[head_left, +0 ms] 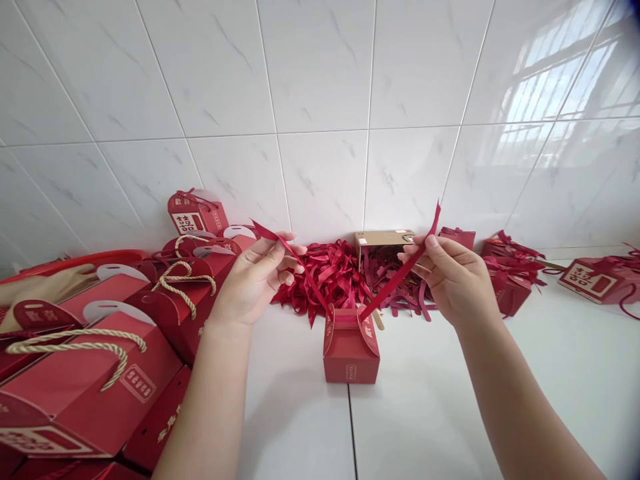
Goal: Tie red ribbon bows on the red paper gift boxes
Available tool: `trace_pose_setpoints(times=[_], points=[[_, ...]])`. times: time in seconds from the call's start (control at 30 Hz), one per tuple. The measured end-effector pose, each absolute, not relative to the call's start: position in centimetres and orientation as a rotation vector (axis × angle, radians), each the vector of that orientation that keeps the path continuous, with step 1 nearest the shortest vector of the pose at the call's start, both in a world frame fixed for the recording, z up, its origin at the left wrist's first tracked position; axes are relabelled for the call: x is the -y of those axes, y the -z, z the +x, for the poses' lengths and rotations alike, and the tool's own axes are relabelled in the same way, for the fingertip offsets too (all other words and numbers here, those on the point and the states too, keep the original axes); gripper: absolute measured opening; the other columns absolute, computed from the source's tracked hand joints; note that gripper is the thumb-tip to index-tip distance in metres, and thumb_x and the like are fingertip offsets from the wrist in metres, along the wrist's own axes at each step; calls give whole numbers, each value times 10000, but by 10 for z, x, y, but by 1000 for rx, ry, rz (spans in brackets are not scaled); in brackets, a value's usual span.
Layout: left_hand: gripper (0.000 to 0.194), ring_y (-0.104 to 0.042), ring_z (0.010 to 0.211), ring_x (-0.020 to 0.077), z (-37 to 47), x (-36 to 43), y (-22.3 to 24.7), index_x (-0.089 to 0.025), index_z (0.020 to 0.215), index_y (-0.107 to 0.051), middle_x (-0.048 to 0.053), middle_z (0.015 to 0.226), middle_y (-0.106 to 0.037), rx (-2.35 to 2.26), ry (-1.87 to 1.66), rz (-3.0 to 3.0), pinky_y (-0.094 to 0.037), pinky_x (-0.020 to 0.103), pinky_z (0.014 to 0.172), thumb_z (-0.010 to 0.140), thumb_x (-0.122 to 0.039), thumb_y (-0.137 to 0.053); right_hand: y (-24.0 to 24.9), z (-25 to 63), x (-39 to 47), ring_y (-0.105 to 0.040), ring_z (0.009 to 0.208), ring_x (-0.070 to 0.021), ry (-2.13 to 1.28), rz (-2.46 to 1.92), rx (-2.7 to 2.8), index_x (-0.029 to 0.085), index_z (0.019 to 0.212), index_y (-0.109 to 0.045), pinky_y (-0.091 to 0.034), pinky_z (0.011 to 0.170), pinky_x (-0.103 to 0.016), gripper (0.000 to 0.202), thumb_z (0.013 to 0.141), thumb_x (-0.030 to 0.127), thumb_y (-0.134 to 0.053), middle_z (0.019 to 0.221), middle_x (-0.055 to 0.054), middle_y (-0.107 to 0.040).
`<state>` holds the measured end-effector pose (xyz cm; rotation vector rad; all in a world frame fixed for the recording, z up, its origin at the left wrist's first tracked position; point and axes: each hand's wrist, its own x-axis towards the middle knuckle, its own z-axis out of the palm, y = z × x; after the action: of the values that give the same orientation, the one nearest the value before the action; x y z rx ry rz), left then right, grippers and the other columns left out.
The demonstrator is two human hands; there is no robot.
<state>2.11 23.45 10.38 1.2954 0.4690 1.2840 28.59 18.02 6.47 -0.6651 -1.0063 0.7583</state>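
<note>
Fingers of the left hand (pixel 257 280) and right hand (pixel 457 277) are pinching opposite ends of a red ribbon (pixel 397 279), which is running down in a V to the top of a small red gift box (pixel 351 353). The box is standing on the white tabletop (pixel 417 400), in front of a heap of red ribbons (pixel 330 273).

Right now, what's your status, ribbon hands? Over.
Left hand, right hand pinching narrow red ribbon. Small red cardboard box upright between forearms. Tangled red ribbon heap behind, not blocking.
</note>
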Motion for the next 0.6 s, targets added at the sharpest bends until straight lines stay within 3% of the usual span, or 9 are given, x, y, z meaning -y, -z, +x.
trace_pose_setpoints(times=[0.27,0.6], points=[[172,-632,563,106,23,-217,-112,-216,826,-725,7,746,-716,-434,-1288,1355,-461,164,444,689,-289,-801,-70,284,-171,-684,825,-123,-737,-618,1034,237,861,-695,-577,784,-256,39,844,271,-688,830,13,-711],[123,-618,603,114,15,-193,-121,-196,815,-754,26,781,-725,-496,-1253,1578,-461,194,489,752,-301,-755,-82,289,-151,-682,769,-135,-654,-624,1094,258,870,-715,-584,736,-261,45,850,267,-675,858,8,-693]])
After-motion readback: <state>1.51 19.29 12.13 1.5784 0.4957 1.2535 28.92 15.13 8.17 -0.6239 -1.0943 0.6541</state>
